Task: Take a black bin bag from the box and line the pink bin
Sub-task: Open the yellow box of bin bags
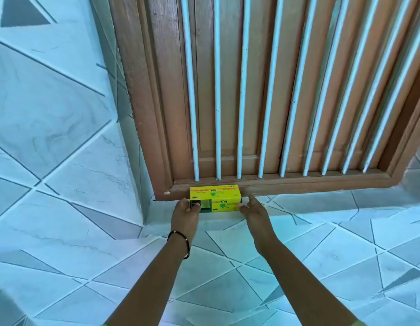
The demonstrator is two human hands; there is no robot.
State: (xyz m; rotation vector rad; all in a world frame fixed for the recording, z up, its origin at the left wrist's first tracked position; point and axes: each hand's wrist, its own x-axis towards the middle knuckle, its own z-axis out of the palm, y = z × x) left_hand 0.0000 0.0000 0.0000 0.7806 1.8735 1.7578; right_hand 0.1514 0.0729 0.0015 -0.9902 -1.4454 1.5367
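Note:
A yellow box of bin bags (216,196) lies on the tiled ledge, pushed against the bottom of a brown wooden window frame. A dark opening with a greenish flap shows at its front left. My left hand (184,214) is at the box's left end, thumb and fingers closed on that corner by the opening. At the right end, my right hand (253,210) has its fingers spread, with the fingertips touching or nearly touching the box. No black bag is out of the box, and the pink bin is not in view.
The wooden window frame (275,182) with white vertical bars rises directly behind the box. Pale blue-white tiles (322,255) cover the ledge below and in front. A tiled wall (51,102) stands to the left.

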